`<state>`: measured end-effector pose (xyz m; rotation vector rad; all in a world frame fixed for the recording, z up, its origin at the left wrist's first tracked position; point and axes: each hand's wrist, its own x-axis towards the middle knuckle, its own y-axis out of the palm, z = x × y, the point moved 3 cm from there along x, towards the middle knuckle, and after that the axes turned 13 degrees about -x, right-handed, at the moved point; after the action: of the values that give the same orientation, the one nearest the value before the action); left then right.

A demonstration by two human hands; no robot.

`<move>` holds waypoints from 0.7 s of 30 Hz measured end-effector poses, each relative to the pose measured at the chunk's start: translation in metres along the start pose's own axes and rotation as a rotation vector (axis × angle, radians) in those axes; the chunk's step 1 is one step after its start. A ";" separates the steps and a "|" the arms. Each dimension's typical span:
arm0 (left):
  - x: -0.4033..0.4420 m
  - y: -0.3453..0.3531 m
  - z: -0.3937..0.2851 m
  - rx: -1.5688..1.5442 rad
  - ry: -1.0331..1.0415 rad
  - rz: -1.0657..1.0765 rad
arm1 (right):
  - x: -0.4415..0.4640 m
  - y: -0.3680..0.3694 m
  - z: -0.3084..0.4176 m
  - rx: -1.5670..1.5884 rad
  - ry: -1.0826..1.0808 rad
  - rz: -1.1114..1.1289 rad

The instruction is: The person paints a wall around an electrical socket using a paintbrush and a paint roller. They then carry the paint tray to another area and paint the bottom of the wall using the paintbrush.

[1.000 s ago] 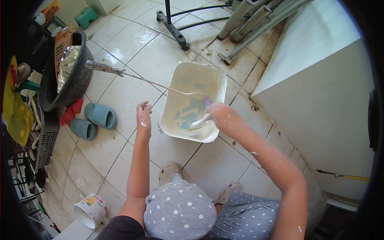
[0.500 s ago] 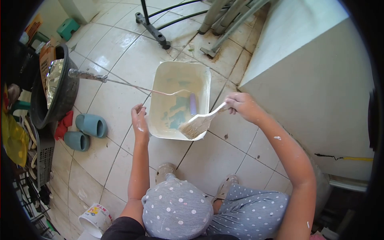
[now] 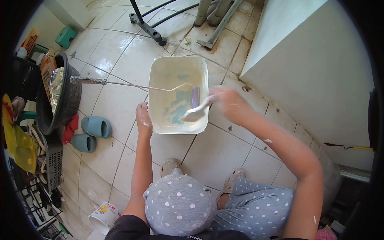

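Holding the brush point(image 3: 194, 115), probably light but slippery, my right grip point(image 3: 231, 105) has its handle point(image 3: 207, 101), the surest place; whether my left grip point(image 3: 143, 118) clasps the tub point(image 3: 170, 129), I can't tell.

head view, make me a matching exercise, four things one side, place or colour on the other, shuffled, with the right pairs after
1. brush
2. roller head
3. slippers
4. tub

A. cream
B. a pair on the tiles
C. in the right hand
D. purple

Pairs: 1-C, 2-D, 3-B, 4-A
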<state>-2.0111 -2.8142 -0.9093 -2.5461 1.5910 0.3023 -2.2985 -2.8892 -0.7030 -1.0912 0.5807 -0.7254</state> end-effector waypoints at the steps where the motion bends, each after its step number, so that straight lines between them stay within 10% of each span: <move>1: 0.000 0.000 0.000 0.008 0.015 0.013 | 0.012 0.022 0.009 -0.029 -0.034 0.045; 7: -0.003 -0.006 -0.001 0.095 0.056 -0.112 | 0.057 0.099 0.051 -0.091 0.022 0.526; 15: 0.000 -0.003 -0.015 0.071 0.069 -0.131 | 0.073 0.048 0.009 0.099 -0.029 0.411; 21: -0.002 0.000 -0.016 0.090 0.082 -0.085 | 0.029 -0.006 -0.046 0.424 0.316 0.503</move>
<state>-2.0106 -2.8161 -0.8939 -2.5788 1.4816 0.1159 -2.3156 -2.9399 -0.7156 -0.4090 0.8837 -0.5429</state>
